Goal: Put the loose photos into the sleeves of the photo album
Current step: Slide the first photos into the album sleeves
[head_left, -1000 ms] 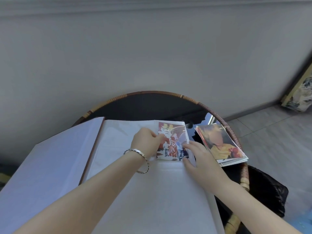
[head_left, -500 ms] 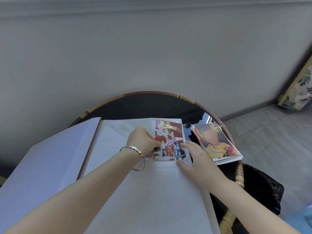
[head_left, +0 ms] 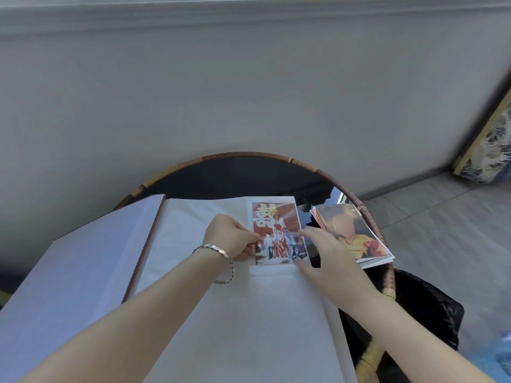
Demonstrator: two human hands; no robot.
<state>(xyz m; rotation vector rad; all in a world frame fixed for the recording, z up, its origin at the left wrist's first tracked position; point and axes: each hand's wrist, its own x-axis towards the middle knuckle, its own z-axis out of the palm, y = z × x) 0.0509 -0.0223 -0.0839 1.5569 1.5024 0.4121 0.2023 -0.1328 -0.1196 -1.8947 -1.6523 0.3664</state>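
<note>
Here, red photo (head_left: pixel 276 230), pinched in left grip (head_left: pixel 229 239)

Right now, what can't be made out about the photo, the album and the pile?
All head view.
1. The red photo's left edge and any sleeve opening there: hidden by the left hand.
2. Part of its right edge: under the right hand's fingers.
3. How many prints the photo stack holds: the top print covers the rest.
4. The album's near edge: behind both forearms, cut off at the frame's bottom.
</note>
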